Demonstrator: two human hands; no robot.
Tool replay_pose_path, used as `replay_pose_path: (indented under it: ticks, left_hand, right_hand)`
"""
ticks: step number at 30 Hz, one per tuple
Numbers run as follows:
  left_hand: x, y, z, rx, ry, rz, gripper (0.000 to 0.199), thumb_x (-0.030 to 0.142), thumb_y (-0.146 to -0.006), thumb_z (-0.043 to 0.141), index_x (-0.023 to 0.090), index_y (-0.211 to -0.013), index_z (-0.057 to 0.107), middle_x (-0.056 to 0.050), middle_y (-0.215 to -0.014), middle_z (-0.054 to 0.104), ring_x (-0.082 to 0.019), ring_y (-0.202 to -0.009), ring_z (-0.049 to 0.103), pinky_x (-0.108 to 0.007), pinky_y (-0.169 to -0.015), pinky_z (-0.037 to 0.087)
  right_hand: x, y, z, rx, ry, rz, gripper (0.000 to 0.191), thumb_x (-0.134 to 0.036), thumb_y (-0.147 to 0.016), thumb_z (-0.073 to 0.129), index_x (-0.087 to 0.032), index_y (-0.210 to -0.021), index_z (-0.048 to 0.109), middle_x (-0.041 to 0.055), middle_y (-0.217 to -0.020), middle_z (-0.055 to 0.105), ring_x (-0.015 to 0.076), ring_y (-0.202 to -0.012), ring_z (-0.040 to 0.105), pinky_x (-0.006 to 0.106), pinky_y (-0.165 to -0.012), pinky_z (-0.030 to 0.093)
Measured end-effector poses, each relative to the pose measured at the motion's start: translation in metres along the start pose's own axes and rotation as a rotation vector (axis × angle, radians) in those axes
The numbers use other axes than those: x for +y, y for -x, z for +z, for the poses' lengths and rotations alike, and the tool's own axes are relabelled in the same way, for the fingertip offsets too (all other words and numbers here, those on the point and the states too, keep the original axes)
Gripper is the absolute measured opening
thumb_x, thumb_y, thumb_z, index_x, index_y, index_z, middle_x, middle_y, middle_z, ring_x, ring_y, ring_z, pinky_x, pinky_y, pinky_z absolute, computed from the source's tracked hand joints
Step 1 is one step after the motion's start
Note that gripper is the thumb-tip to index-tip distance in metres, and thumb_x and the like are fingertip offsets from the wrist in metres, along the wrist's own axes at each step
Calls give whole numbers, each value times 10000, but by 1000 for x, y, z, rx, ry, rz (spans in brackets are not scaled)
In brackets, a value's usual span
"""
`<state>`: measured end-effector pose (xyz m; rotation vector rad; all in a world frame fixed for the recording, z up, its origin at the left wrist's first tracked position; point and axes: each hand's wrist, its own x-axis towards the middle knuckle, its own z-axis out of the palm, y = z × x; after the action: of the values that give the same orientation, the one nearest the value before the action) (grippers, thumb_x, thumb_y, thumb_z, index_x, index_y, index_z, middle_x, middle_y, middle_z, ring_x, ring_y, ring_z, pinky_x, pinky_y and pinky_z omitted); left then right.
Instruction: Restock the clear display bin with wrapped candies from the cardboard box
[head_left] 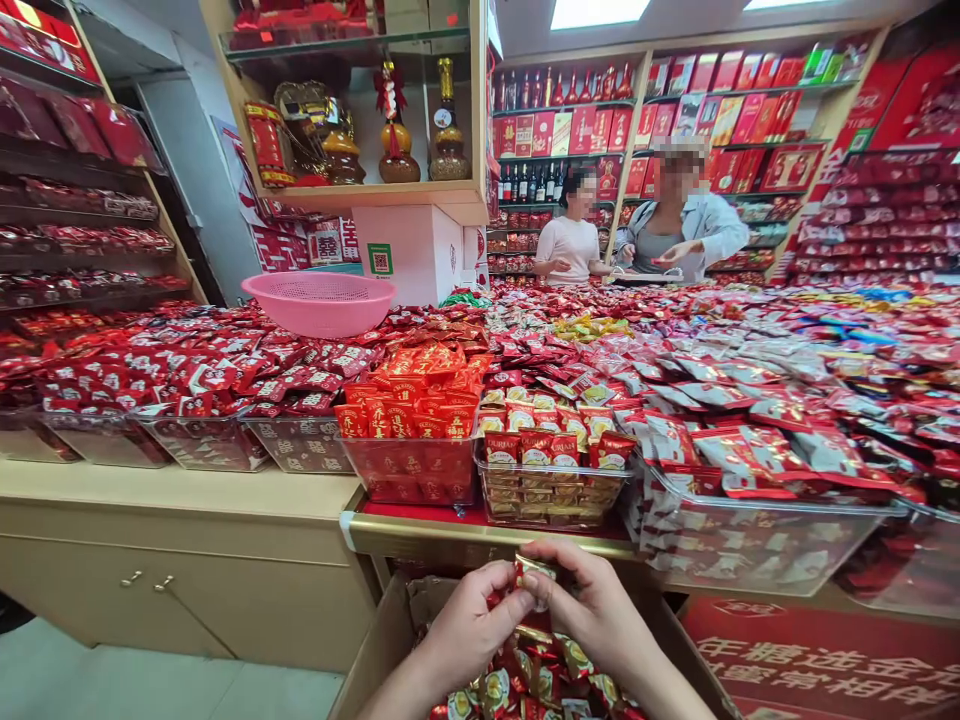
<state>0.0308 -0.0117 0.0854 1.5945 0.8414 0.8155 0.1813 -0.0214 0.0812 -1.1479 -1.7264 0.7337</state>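
Note:
Close together above an open cardboard box [390, 630], my two hands meet on one small wrapped candy [534, 567] in a red, gold and white wrapper. My left hand [472, 620] is closed, thumb and fingers pinching its left side. From the right, my right hand [596, 612] pinches the same candy between thumb and curled fingers. Below lie many loose candy packets [499, 688] in red and gold. Just beyond my hands stands a clear bin [551, 495] of neatly stacked durian candies [536, 450].
A clear bin of orange-red packets [409, 455] stands left of the durian bin, a larger bin [742, 530] right. A gold-edged shelf [450, 537] runs above the box. A pink basket [319, 303] rests on the candy. Two people [574, 235] stand behind the display.

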Motion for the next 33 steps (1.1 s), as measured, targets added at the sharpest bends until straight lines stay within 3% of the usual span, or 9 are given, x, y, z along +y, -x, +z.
replay_pose_path:
  ticks: [5,10,12,14,17,19,21,25,33]
  left_hand:
    - [-31,8,-1,-39,262,-160,276,388,-685,561,148,-822,568,6,-676,525,-89,-544,460,-192,-494,365]
    - [-51,11,-6,84,331,-139,249,380,-671,582,132,-646,579,17,-569,520,-81,-517,452,-185,-502,341]
    - [-53,11,-7,132,437,-143,264,396,-685,563,137,-633,576,11,-586,538,-90,-550,480,-189,-528,354]
    - [-55,11,-8,155,569,-197,288,428,-698,534,149,-639,568,8,-615,557,-103,-546,518,-196,-508,358]
    - [-58,10,-8,198,656,-251,275,427,-647,589,153,-655,579,3,-666,581,-131,-551,564,-215,-503,381]
    - [-63,9,-7,225,647,-245,257,399,-607,635,151,-661,594,4,-663,587,-134,-555,571,-230,-529,402]
    - [-69,8,-8,241,618,-229,248,379,-581,662,149,-654,602,8,-648,588,-128,-543,564,-238,-539,411]
    - [-79,8,-10,267,543,-205,254,374,-561,677,144,-643,610,15,-596,574,-118,-521,552,-243,-553,417]
    - [-85,10,-14,226,509,-210,263,369,-549,687,139,-646,604,-1,-615,596,-115,-522,554,-231,-535,402]
  right_hand:
    - [-1,8,-1,9,-32,87,348,-244,-724,503,-199,-1069,486,36,-836,592,137,-750,544,244,-687,447]
    - [-8,18,-7,-330,-11,222,172,-118,-622,548,-200,-757,615,-11,-624,598,106,-549,511,173,-462,386]
    - [-19,13,-18,-374,-34,271,150,-90,-609,535,-185,-696,613,-21,-551,578,88,-487,478,161,-413,340]
    - [-37,-3,-38,-319,-112,268,100,-136,-625,547,-174,-702,598,-14,-575,583,89,-497,485,173,-430,355]
    - [-65,-47,-75,-44,-174,192,159,-290,-624,589,-165,-719,566,2,-625,588,99,-518,502,208,-469,390]
    - [-74,-83,-96,167,-12,154,210,-341,-594,607,-154,-679,564,-5,-567,560,83,-466,458,205,-427,349]
    - [-72,-115,-106,256,219,179,208,-344,-578,604,-141,-607,568,-21,-465,501,71,-405,396,207,-386,292]
    - [-52,-148,-102,179,525,284,169,-273,-560,579,-137,-465,545,-19,-385,450,81,-388,393,220,-388,274]
    - [-40,-152,-90,38,791,267,134,-249,-580,535,-166,-478,563,19,-463,547,114,-449,468,226,-427,298]
